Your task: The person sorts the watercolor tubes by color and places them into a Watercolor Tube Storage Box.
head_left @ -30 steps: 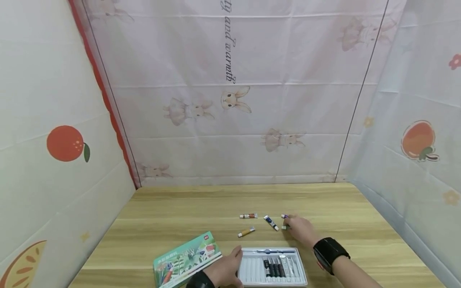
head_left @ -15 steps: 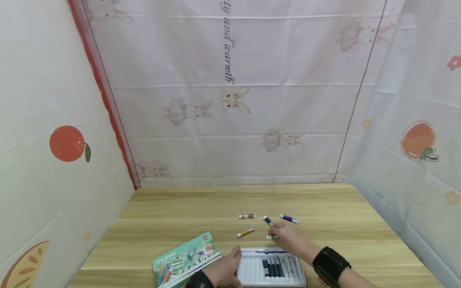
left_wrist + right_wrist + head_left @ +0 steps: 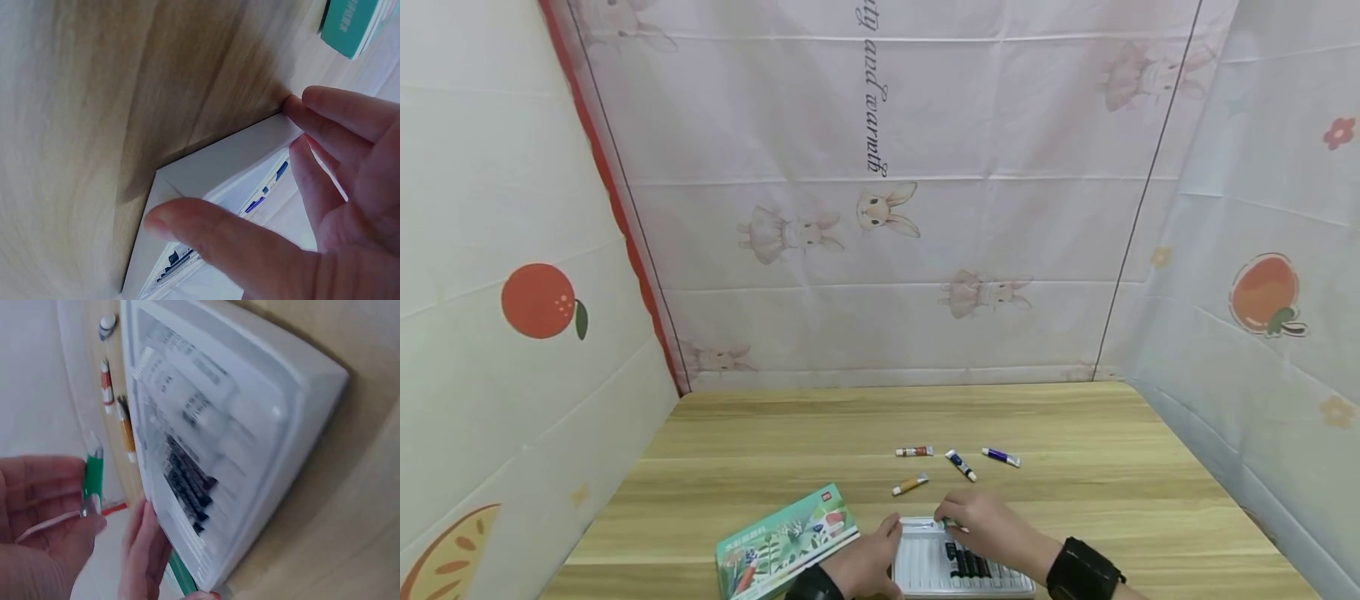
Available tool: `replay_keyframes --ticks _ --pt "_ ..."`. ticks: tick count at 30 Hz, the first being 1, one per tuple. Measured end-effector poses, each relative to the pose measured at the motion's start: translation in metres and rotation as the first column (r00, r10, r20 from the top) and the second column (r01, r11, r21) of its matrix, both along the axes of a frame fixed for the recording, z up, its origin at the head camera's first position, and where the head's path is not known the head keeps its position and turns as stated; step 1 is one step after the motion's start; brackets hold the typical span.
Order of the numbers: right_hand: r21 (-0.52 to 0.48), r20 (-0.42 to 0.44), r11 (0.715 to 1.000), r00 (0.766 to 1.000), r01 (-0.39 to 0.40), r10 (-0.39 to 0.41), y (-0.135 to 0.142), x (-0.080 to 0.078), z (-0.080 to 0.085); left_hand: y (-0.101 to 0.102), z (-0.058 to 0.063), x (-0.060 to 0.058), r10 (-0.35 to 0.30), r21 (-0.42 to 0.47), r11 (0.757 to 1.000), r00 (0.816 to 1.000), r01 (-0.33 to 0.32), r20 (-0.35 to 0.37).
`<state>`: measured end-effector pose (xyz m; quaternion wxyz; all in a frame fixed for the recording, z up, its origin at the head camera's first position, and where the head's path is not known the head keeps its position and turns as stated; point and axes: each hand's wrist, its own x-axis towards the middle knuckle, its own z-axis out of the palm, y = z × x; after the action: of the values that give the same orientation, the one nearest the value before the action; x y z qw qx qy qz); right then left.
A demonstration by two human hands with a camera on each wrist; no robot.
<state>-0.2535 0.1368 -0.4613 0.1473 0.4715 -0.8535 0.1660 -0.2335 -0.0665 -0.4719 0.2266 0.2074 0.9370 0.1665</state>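
In the head view, my right hand (image 3: pixel 988 525) is over the far part of a white plastic tray (image 3: pixel 917 571). It pinches a small green paint tube (image 3: pixel 93 475) between thumb and fingers, plain in the right wrist view. Several black-labelled and white tubes (image 3: pixel 187 481) lie side by side in the tray's slots, and its left slots hold none. My left hand (image 3: pixel 868 560) holds the tray's left side; the left wrist view has its thumb on the rim (image 3: pixel 147 250) at one corner and fingers at the other.
Beyond the tray lie loose paint tubes: red-brown (image 3: pixel 914 452), yellow-ochre (image 3: pixel 911 484), blue (image 3: pixel 961 466) and purple (image 3: pixel 1001 457). A green illustrated box (image 3: pixel 786 533) lies at an angle left of my left hand. Printed cloth (image 3: pixel 820 325) hangs around the wooden table (image 3: pixel 760 433).
My right hand has left the purple tube's side and come left and nearer, carrying the green tube from the table to over the tray. My left hand keeps its place.
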Motion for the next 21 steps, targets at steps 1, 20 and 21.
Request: replay_keyframes --ticks 1,20,21 --pt "-0.003 0.006 1.000 1.000 -0.027 0.027 -0.001 0.001 -0.001 0.000 0.000 0.000 -0.003 0.005 1.000 1.000 0.003 0.004" --pt "-0.020 0.077 0.971 0.968 -0.237 0.238 -0.013 0.018 -0.018 -0.005 0.003 0.001 -0.033 0.088 0.996 0.999 0.030 0.036" --pt "-0.019 0.077 0.970 0.967 -0.241 0.242 -0.014 0.018 -0.019 -0.005 0.004 0.001 -0.030 0.090 0.996 0.999 0.026 0.043"
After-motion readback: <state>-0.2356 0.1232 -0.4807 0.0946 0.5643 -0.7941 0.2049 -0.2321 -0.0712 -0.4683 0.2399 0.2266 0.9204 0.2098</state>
